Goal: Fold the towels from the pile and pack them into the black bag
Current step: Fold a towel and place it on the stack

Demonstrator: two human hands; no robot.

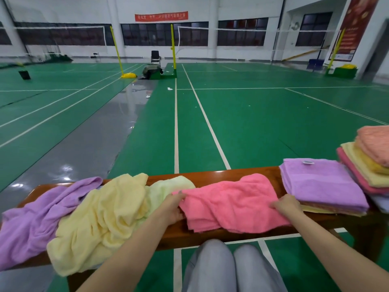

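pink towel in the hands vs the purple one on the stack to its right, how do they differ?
The pink towel is rumpled and only partly folded; the purple towel is a flat, neat square. The pink towel lies on the bench, gripped by the left hand and right hand; the purple towel tops a folded stack, untouched. Both look like terry cloth.

right towel stack (372, 157) and purple towel (31, 220) run off frame; banner (161, 16) text blurred.

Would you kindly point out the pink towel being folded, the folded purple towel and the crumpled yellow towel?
pink towel (231, 205): head view, middle of its top layer.
folded purple towel (322, 184): head view, centre of its flat top.
crumpled yellow towel (105, 216): head view, middle of its bunched folds.
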